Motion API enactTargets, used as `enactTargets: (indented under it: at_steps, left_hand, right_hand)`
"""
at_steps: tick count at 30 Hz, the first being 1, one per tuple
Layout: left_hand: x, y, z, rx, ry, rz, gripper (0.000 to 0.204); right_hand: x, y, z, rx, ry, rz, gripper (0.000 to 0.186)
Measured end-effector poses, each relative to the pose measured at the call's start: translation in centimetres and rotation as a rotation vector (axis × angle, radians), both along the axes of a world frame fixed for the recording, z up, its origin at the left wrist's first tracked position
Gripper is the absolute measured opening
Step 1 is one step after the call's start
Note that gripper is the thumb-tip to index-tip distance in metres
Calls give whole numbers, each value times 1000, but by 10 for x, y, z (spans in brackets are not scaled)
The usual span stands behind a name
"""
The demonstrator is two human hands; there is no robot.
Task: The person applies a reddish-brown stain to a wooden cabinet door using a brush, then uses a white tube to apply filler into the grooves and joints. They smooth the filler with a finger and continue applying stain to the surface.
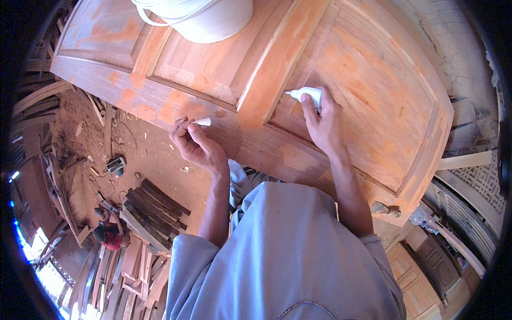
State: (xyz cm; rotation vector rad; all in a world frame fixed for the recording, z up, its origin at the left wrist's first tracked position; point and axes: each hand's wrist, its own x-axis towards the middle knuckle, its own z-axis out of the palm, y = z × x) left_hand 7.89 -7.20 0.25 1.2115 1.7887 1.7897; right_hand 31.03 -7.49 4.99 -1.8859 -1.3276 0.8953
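A wooden panelled door (301,152) lies flat in front of me, blotched with orange patches on its panels and frame. My right hand (326,124) is closed around a small white squeeze bottle (309,95). The bottle lies tilted in the grip, its pointed nozzle facing left over the frame strip beside the right panel. I cannot tell whether the nozzle touches the wood. Above the door's near edge, my left hand (197,146) pinches a small white cone-shaped cap (204,122) between thumb and fingers.
A white bucket (216,24) stands on the door's far side. Dark timber lengths (154,210) are stacked on the dirt floor at left, near another person (111,238). At the door's near right corner sits a metal knob (393,212), with a clear plastic bottle (424,220) beyond.
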Motion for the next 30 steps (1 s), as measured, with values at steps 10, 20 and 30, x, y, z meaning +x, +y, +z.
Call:
enactTargets:
  at_steps: [10, 20, 30]
  left_hand:
    - [-2, 2, -3, 24, 119, -12, 14]
    - [1, -1, 3, -12, 22, -6, 17]
    - [1, -1, 2, -13, 14, -7, 18]
  right_hand:
    - [8, 13, -2, 20, -58, -21, 26]
    - [-8, -5, 0, 136, -169, 78, 19]
    - [-12, -18, 0, 43, -100, 101, 18]
